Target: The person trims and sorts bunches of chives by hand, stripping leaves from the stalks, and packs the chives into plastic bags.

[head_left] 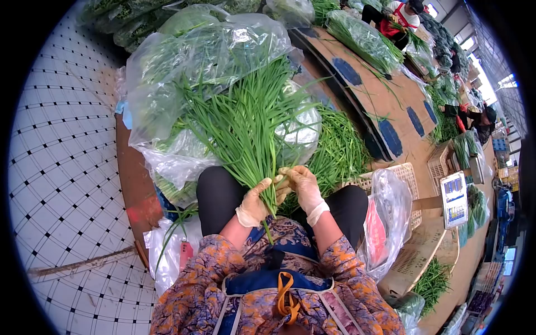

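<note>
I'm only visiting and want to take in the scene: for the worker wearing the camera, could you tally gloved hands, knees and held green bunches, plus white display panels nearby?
Gloved hands (left hand, right hand): 2
Dark-trousered knees (left knee, right knee): 2
Held green bunch: 1
White display panel: 1
Total: 6

Apparently a produce-packing shed, bulging clear plastic bags (pixel 206 47) of long green stalks, heap of loose thin green stalks (pixel 341 146), cream perforated plastic crates (pixel 412 251), white rectangular scale display (pixel 455 200), distant person in red apron (pixel 397 21) handling greens, high grey roof (pixel 502 78)
</note>
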### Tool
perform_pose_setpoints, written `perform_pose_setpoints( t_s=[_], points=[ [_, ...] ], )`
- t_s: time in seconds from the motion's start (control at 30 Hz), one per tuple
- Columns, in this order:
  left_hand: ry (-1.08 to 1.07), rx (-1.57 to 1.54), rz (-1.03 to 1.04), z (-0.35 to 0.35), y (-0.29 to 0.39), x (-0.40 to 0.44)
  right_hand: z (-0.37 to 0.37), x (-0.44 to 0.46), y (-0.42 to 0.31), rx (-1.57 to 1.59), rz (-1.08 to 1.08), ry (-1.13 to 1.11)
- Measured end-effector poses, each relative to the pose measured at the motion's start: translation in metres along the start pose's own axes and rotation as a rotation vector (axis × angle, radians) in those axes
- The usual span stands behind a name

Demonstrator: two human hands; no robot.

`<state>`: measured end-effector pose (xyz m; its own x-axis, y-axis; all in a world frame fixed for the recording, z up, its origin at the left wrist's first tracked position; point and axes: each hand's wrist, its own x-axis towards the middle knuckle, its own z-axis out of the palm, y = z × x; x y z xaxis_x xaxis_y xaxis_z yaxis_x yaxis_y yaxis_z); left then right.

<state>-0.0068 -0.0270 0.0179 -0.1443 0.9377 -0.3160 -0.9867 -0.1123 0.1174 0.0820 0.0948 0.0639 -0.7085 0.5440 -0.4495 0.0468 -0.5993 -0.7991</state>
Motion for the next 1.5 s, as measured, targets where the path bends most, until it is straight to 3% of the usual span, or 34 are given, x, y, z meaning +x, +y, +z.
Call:
perform_pose_setpoints(
  t_s=[0.1, 0.23, 0.43, 0.5, 0.53, 0.63, 0.7, 0.73, 0.77, 0.83, 0.9, 1.0, 1.07, 1.17, 1.2, 1.33, 1.4, 1.5],
  points=[
    [0.09, 0.04, 0.02, -0.012, -0.002, 0.005, -0.005, 0.002, 0.007, 0.022, -0.076, 0.007],
    [0.12, 0.185, 0.095, -0.002, -0.012, 0.003, 0.005, 0.004, 0.009, -0.387, 0.044, -0.013],
    [0.202, 0.219, 0.108, -0.022, -0.005, 0.006, -0.016, 0.0, 0.014, -0.084, -0.118, 0.01],
    [0.117, 0.117, 0.117, -0.018, -0.004, 0.008, -0.023, -0.013, 0.007, -0.032, -0.112, -0.136],
    [0.227, 0.126, 0.146, -0.011, -0.005, 0.004, -0.036, -0.015, 0.011, -0.064, -0.135, -0.157],
    [0.15, 0.066, 0.134, -0.013, 0.0, 0.005, -0.071, -0.022, -0.006, 0.045, -0.193, 0.048],
    [0.149, 0.094, 0.137, -0.013, 0.002, 0.003, -0.097, -0.021, -0.023, -0.326, -0.158, 0.138],
    [0.183, 0.26, 0.115, -0.01, 0.001, 0.001, -0.097, -0.019, -0.031, -0.853, -0.1, 0.188],
    [0.213, 0.429, 0.087, -0.004, 0.0, -0.002, -0.093, -0.015, -0.026, -0.848, -0.097, 0.196],
    [0.25, 0.546, 0.123, 0.006, -0.007, 0.001, -0.079, -0.004, -0.011, -1.584, -0.744, 0.309],
    [0.168, 0.658, 0.239, 0.001, -0.014, -0.001, -0.034, -0.012, -0.021, -1.02, -0.41, 0.065],
    [0.165, 0.677, 0.207, -0.007, -0.016, -0.005, -0.016, 0.004, 0.008, -1.004, -0.341, 0.032],
    [0.196, 0.68, 0.176, -0.009, -0.012, -0.009, -0.011, 0.009, 0.016, -0.747, -0.164, 0.037],
    [0.068, 0.339, 0.074, -0.004, -0.006, -0.014, -0.014, 0.002, 0.008, -0.628, -0.167, 0.049],
    [0.07, 0.335, 0.072, -0.003, -0.007, -0.013, -0.012, -0.004, 0.001, -0.488, -0.06, 0.011],
    [0.016, 0.195, -0.009, 0.001, -0.01, -0.007, -0.024, 0.007, 0.011, -0.436, -0.174, -0.055],
    [-0.05, 0.352, 0.014, 0.0, -0.013, -0.005, -0.021, 0.012, 0.01, -0.415, -0.164, -0.077],
    [0.021, 0.448, 0.097, -0.007, -0.014, -0.005, -0.021, 0.019, 0.014, -0.522, -0.238, -0.122]
  ],
)
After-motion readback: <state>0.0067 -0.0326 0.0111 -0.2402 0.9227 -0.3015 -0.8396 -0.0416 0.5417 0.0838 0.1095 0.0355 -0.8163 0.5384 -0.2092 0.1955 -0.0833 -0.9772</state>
